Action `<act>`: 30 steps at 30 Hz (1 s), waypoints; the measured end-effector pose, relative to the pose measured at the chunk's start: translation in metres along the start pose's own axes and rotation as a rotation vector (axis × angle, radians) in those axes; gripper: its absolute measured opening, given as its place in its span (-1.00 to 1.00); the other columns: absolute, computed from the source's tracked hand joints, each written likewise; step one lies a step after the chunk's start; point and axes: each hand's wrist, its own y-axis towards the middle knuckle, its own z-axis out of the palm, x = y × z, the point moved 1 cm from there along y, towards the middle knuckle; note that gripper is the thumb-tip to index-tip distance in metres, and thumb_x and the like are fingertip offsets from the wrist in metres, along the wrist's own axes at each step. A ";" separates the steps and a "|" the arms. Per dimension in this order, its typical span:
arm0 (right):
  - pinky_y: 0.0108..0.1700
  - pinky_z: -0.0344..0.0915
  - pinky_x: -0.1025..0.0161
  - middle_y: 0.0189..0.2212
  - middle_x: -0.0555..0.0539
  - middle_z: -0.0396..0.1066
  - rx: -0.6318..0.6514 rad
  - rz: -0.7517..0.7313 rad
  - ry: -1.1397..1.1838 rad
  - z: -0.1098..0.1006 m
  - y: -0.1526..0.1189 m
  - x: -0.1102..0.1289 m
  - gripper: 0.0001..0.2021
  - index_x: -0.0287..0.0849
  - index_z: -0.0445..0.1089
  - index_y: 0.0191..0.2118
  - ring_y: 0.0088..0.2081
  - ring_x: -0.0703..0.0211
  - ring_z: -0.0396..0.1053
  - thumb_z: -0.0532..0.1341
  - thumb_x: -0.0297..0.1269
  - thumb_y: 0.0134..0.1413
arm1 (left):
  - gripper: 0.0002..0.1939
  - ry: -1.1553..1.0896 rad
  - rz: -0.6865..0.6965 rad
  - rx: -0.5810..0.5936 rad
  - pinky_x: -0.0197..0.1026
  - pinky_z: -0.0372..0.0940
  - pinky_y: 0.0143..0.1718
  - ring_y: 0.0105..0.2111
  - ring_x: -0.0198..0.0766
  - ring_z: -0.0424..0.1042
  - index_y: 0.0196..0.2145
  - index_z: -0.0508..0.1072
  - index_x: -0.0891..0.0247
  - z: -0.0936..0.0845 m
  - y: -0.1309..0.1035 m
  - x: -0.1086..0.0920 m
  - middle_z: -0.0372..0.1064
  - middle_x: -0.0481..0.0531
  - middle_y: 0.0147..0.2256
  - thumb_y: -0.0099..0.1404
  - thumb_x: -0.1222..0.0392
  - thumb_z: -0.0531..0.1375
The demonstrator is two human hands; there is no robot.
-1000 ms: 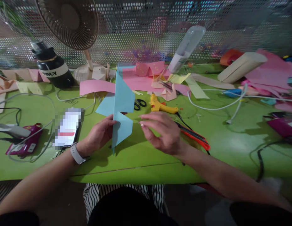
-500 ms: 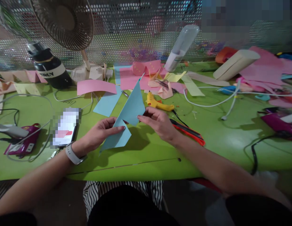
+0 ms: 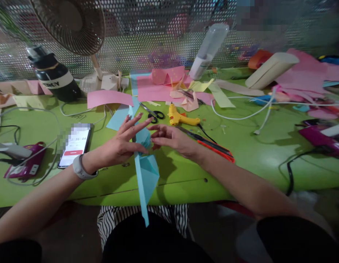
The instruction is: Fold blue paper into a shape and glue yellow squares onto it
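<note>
Right hand (image 3: 176, 141) grasps folded blue paper (image 3: 149, 175); splayed left hand (image 3: 121, 146) touches it, cannot tell its grip; smartphone (image 3: 74, 146) at nine o'clock, red utility knife (image 3: 216, 149) at three

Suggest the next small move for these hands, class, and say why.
Perhaps the left hand should close its spread fingers to steady the folded blue paper: only its thumb seems to press there, the right hand has its fingertips at the bent part, and neither hand holds the near end.
</note>
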 end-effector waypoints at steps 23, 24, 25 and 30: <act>-0.64 0.36 0.29 -0.52 -0.13 0.55 -0.092 0.505 -0.052 0.001 -0.036 -0.005 -0.80 -0.19 0.37 -0.39 -0.58 0.16 0.48 0.32 -0.18 0.03 | -0.56 -0.254 -0.583 0.085 -0.20 0.41 -0.24 -0.26 -0.23 0.54 0.10 0.40 0.29 -0.001 -0.021 0.038 0.56 0.14 -0.19 0.27 0.17 0.18; -0.72 0.25 0.32 -0.61 -0.12 0.50 -0.012 0.553 -0.175 0.001 -0.044 -0.004 -0.73 -0.19 0.38 -0.45 -0.66 0.18 0.42 0.29 -0.08 0.08 | -0.60 -0.223 -0.558 0.093 -0.21 0.40 -0.24 -0.24 -0.23 0.54 0.06 0.43 0.27 0.000 -0.019 0.038 0.57 0.12 -0.18 0.27 0.18 0.17; -0.76 0.16 0.33 -0.69 -0.09 0.44 0.025 0.544 -0.308 0.002 -0.050 -0.003 -0.65 -0.19 0.37 -0.51 -0.73 0.22 0.35 0.24 -0.01 0.12 | -0.64 -0.201 -0.534 0.107 -0.22 0.40 -0.24 -0.23 -0.23 0.54 0.02 0.47 0.26 0.000 -0.018 0.037 0.57 0.12 -0.18 0.28 0.19 0.16; -0.38 0.42 0.18 -0.40 -0.12 0.57 -0.073 -0.354 -1.063 0.016 -0.059 0.011 -0.78 -0.17 0.51 -0.35 -0.40 0.12 0.51 0.16 -0.22 0.22 | -0.72 -0.147 -0.432 0.119 -0.22 0.38 -0.21 -0.23 -0.24 0.52 -0.10 0.54 0.25 0.005 -0.014 0.038 0.56 0.11 -0.16 0.32 0.20 0.11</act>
